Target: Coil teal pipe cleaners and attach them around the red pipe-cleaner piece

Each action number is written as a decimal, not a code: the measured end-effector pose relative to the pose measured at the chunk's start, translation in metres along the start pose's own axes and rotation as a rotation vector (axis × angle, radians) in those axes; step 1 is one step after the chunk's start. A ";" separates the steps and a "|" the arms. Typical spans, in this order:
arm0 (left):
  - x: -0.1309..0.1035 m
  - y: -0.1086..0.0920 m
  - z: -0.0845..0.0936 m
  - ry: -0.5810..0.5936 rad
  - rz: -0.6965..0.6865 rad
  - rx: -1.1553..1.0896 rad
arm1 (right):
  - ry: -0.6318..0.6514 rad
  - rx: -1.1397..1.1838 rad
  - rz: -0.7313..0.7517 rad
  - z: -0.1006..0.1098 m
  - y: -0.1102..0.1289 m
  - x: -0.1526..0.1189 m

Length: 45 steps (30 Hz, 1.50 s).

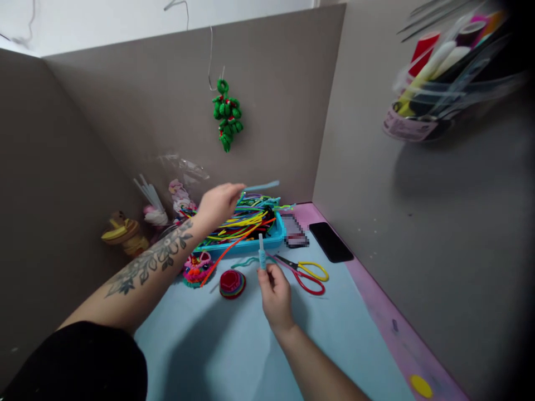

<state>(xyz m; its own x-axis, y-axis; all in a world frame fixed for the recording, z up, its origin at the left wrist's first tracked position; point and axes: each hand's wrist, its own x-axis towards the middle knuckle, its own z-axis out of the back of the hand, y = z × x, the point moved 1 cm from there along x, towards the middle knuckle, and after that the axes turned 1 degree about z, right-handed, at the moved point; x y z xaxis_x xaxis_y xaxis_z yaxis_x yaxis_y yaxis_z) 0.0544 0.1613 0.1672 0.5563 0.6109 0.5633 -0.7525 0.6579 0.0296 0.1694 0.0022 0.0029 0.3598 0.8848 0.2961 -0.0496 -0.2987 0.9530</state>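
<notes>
My left hand [221,201] reaches out over the blue tray [234,247], pinching a short light-blue pipe cleaner [262,186] that points right. Nearer to me, my right hand [276,292] is closed round the lower end of a pale stick wrapped in light-blue pipe cleaner [262,258], held upright. Bare stick shows above the wrapping. Many coloured pipe cleaners [251,220] fill the tray beneath my left hand. Just right of my right hand lie scissors [303,271] with one red and one yellow handle loop. A red coiled dome with rainbow edging [232,284] sits to its left.
A black phone [331,242] lies along the right side. An orange pipe cleaner [225,253] sticks out over the tray's front edge. Grey panels enclose the table; a green pipe-cleaner ornament [228,114] hangs at the back. A clear holder [443,94] of tools is fixed at upper right.
</notes>
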 end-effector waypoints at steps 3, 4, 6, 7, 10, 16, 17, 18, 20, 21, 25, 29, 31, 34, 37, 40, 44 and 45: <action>-0.035 -0.018 -0.027 0.348 0.040 0.139 | -0.005 -0.004 -0.002 0.001 -0.001 0.001; -0.048 -0.019 -0.037 0.425 0.068 0.169 | -0.010 -0.008 -0.001 0.001 -0.001 0.001; -0.068 -0.017 -0.057 0.536 0.108 0.199 | -0.017 -0.014 -0.002 0.002 -0.001 0.002; -0.075 -0.013 -0.064 0.577 0.129 0.200 | -0.020 -0.014 -0.008 0.002 -0.001 0.002; -0.078 0.003 -0.077 0.652 0.129 0.166 | -0.023 -0.005 -0.028 0.003 -0.001 0.003; -0.050 0.038 -0.085 0.728 0.072 0.123 | -0.048 0.002 -0.045 0.003 0.004 0.004; -0.044 0.044 -0.086 0.711 0.078 0.147 | -0.051 0.005 -0.045 0.003 0.004 0.004; -0.038 0.050 -0.086 0.685 0.089 0.178 | -0.052 0.008 -0.046 0.003 0.004 0.005; -0.026 0.061 -0.088 0.621 0.116 0.240 | -0.047 0.015 -0.049 0.003 0.004 0.005; -0.021 0.064 -0.089 0.591 0.131 0.267 | -0.045 0.017 -0.049 0.003 0.004 0.005; -0.015 0.062 -0.102 0.523 0.161 0.313 | -0.040 0.007 -0.045 0.003 0.000 0.005; -0.026 0.043 -0.115 0.499 0.142 0.301 | -0.025 0.008 -0.062 0.002 -0.002 0.003; -0.031 0.038 -0.112 0.475 0.142 0.302 | -0.020 0.010 -0.065 0.000 -0.001 0.002; -0.036 0.040 -0.091 0.434 0.146 0.311 | -0.003 0.011 -0.062 -0.001 0.002 0.001; -0.037 0.048 -0.059 0.386 0.134 0.314 | 0.004 0.016 -0.055 -0.001 0.005 0.001; -0.036 0.054 -0.027 0.291 0.147 0.276 | -0.006 0.013 -0.036 -0.001 0.006 0.000; -0.035 0.047 -0.006 0.158 0.209 0.064 | 0.006 0.000 -0.001 -0.003 0.004 -0.002; -0.037 0.042 -0.008 0.174 0.221 -0.026 | 0.015 -0.008 0.010 -0.004 0.004 -0.003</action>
<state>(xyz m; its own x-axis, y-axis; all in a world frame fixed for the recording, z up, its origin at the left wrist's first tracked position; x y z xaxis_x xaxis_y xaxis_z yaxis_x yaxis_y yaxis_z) 0.0049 0.1698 0.1413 0.4335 0.8057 0.4036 -0.8541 0.5101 -0.1011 0.1647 -0.0003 0.0057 0.3451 0.8873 0.3060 -0.0604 -0.3043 0.9506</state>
